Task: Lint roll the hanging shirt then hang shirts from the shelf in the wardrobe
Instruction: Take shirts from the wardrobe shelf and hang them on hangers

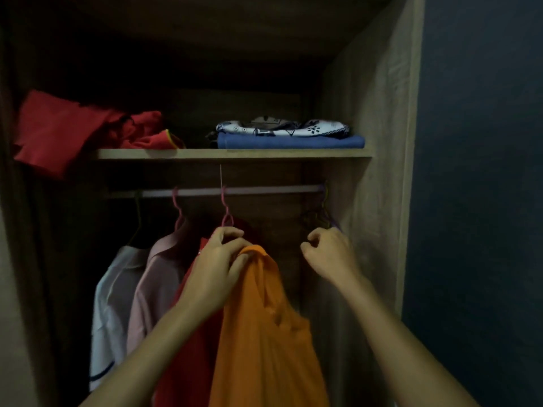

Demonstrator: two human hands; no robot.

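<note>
orange cloth hangs from the left hand (pixel 219 259), which pinches the orange shirt (pixel 264 333) at its collar, just below the rail (pixel 235 190) and in front of a red shirt (pixel 188 348) on a pink hanger (pixel 226 218). the right hand (pixel 329 251) is curled at a cluster of spare hangers (pixel 321 215) at the far right end of the rail; it seems to grip one, though the dim light makes that hard to confirm. to do this step well, i'd lift one hanger clear of its neighbours so the hooks don't tangle, then feed it up through the collar while the left hand keeps the neck opening spread, and seat both shoulders before hooking it in the gap to the right of the red shirt. inside the wardrobe (pixel 382 142), the rail also carries a pale pink shirt (pixel 155 289) and a white shirt (pixel 111 304) to the left. the shelf (pixel 235 154) above holds a loose red heap (pixel 88 130) on the left and, on the right, a patterned white garment (pixel 282 127) folded on a blue one (pixel 291 141), all waiting to be hung.
</note>
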